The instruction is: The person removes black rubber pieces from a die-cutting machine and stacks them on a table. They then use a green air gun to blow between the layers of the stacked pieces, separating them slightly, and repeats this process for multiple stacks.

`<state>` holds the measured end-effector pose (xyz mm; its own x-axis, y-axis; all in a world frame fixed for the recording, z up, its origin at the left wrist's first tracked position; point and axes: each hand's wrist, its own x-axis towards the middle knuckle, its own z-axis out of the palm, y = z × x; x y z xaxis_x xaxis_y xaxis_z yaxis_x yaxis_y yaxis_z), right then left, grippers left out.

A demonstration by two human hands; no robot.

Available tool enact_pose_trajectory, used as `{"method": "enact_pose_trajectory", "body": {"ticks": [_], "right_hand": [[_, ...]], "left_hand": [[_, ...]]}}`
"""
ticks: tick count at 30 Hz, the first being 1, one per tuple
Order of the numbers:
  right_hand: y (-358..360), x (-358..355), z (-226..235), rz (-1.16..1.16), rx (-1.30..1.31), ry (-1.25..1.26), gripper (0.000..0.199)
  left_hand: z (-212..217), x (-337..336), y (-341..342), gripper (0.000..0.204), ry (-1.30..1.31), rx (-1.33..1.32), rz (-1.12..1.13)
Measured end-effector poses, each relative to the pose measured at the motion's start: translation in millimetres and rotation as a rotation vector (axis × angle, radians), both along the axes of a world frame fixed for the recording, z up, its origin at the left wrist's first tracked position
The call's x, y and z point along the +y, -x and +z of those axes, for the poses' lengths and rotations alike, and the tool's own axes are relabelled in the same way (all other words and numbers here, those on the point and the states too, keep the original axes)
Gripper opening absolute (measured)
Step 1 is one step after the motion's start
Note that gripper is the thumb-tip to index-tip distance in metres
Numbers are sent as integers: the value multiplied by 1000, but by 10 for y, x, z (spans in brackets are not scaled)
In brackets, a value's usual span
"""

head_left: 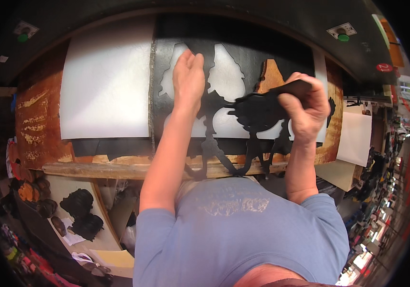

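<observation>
My right hand [305,107] is closed round a black cut-out piece [262,107] with a jagged outline. Thumb and fingers curl over its right end, and it is tilted above the sheet. I cannot tell whether several pieces are stacked there. My left hand [189,71] is over the black sheet [186,31], beside a cut-out opening [226,74]. Its fingers stretch away from me with nothing visible between them. White surface shows through the sheet's openings. An orange-brown tapered shape [270,76] with a dark edge lies just beyond the held piece.
A white board [107,86] lies under the sheet and to its left, on a worn brown bench [40,107]. Thin strips of the sheet hang over the wooden front edge [95,169]. Above is a dark machine beam with two green buttons [22,37]. Black pieces [78,203] sit at lower left.
</observation>
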<state>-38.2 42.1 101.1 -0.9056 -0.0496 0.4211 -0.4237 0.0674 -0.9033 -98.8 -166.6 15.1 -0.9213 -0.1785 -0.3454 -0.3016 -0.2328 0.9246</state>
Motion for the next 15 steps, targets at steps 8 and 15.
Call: {"method": "enact_pose_trajectory", "body": {"ticks": [8, 15], "right_hand": [[56, -509, -219, 28, -332, 309, 26], [-155, -882, -480, 46, -526, 146, 58]], "left_hand": [[315, -63, -1040, 52, -196, 272, -255], [-2, -222, -1243, 30, -851, 181, 30]]}}
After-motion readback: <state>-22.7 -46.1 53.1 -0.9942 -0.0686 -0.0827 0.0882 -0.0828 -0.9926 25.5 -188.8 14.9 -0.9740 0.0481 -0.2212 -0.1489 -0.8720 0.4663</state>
